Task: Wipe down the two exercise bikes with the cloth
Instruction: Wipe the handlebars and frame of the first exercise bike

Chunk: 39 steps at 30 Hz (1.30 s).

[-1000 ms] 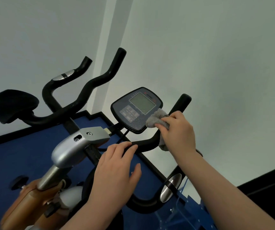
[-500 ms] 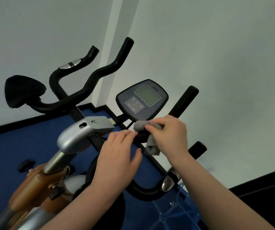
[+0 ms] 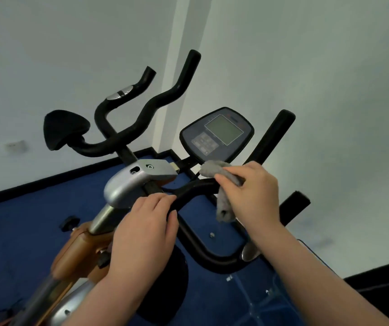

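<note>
Nearest, at the bottom edge: two bare forearms, reaching up and forward into the frame. Between them, low down, a black saddle (image 3: 165,285), mostly covered by the left forearm.

A little farther: left hand (image 3: 141,234), palm down, fingers together and curled over the black handlebar (image 3: 195,187) of the near bike, close to the silver clamp (image 3: 130,182) on top of the stem. Thumb pressed to the bar from the right side. Firm grasp, nothing else inside.

Next to it, on the same bar: right hand (image 3: 252,196), closed on a grey cloth (image 3: 212,169). One bunched end of the cloth pushed out to the left past the fingertips, touching the top of the bar just under the console; the other end hanging loose below the hand, in front of the bar. Two hands near each other on the bar but apart, not touching.

Just behind the cloth: dark console (image 3: 217,135) with a pale grey screen and a block of buttons, tilted toward the camera. To its right, a black grip (image 3: 275,135) rising at an angle.

Below, orange frame (image 3: 83,245) and a silver post of the near bike, over blue floor (image 3: 24,231).

Farther left: second bike, with black saddle (image 3: 64,128) and curved black handlebar (image 3: 162,97) with a small silver sensor plate.

Farthest: pale walls (image 3: 318,67) meeting in a corner, with black skirting along the floor.
</note>
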Available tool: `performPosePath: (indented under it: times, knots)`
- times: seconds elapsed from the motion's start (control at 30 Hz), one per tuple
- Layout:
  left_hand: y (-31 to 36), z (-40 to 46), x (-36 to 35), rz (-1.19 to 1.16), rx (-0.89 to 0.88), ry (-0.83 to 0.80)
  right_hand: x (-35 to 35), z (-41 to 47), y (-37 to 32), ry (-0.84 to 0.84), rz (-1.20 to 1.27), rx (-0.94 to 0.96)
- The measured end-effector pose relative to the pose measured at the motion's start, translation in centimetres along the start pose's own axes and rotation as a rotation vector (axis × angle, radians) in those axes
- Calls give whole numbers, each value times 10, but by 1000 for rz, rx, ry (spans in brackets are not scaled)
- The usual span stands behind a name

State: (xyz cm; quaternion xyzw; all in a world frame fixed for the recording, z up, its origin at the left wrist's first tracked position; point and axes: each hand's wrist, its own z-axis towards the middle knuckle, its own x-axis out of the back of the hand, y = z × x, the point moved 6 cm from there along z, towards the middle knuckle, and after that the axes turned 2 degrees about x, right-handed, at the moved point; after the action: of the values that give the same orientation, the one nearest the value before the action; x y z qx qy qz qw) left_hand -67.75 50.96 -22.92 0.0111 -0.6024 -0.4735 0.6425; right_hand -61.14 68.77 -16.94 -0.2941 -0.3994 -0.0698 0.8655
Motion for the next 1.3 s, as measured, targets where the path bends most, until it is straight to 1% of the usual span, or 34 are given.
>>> performPosePath:
  times: [0.13, 0.23, 0.33, 0.4, 0.5, 0.57, 0.67, 0.87, 0.93, 1.03, 1.1, 1.13, 1.2, 1.23, 1.27, 1.3]
  knots:
    - [-4, -2, 0, -34, 30, 62, 14, 3, 17, 38, -8, -51]
    - [-6, -2, 0, -34, 50, 90, -9, -19, -1, 41, 5, -35]
    - [-6, -3, -1, -4, 44, 88, -41, -40, -35, -92, 72, 73]
    - [-11, -7, -1, 4, 44, 92, -37, -32, -34, -121, 84, 90]
    - [-27, -21, -4, -134, 135, 120, -4, -6, -9, 17, 34, 51]
    - [-35, -28, -7, -250, 176, 159, -1, 0, -3, 42, -35, 17]
    - [-38, -32, -9, -295, 191, 199, -28, -16, -22, -17, -24, 37]
    - [-45, -39, -12, -350, 227, 198, -62, -52, -56, -167, 183, 150]
    - [-47, -42, -13, -346, 232, 187, -67, -61, -60, -265, 251, 168]
    - [-47, -45, -11, -335, 243, 173, -73, -65, -59, -396, 317, 138]
    - [-48, -47, -9, -312, 253, 162, -69, -55, -54, -435, 354, 103]
    - [-48, -47, -8, -288, 248, 164, -62, -44, -51, -393, 339, 105]
    - [-45, -43, -3, -252, 218, 179, -46, -16, -52, -245, 273, 173]
    - [-43, -41, -3, -245, 201, 184, -44, -3, -59, -228, 236, 229]
    - [-41, -38, -3, -239, 186, 185, -49, 5, -68, -293, 165, 307]
    - [-39, -37, -3, -235, 176, 184, -61, 9, -78, -417, 27, 404]
